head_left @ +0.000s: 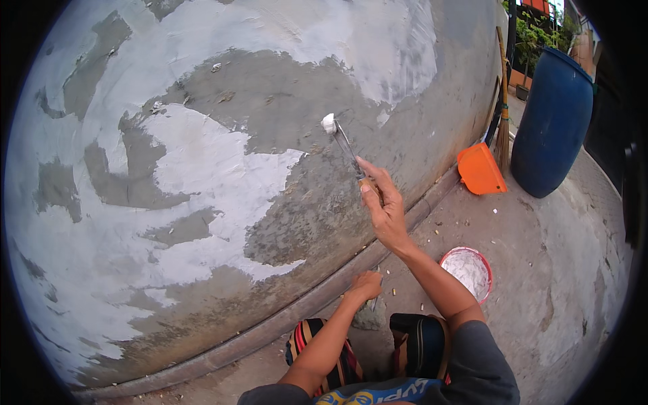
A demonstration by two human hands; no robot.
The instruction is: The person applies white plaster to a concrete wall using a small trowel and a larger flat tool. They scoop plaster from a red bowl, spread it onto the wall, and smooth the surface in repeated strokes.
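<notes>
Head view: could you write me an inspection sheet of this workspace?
Surface: grey wall patched with white filler; concrete ground below.
Job's things: putty knife with a white lump at its tip, held near the wall; red bowl of white filler on the ground.
Clutter: small crumbs scattered along the wall's foot.
Hands: right hand grips the knife handle; left hand closed low by the wall base, its contents unclear.
Cables: nothing seen.
Surroundings: orange dustpan, broom, blue barrel, plants behind.
</notes>
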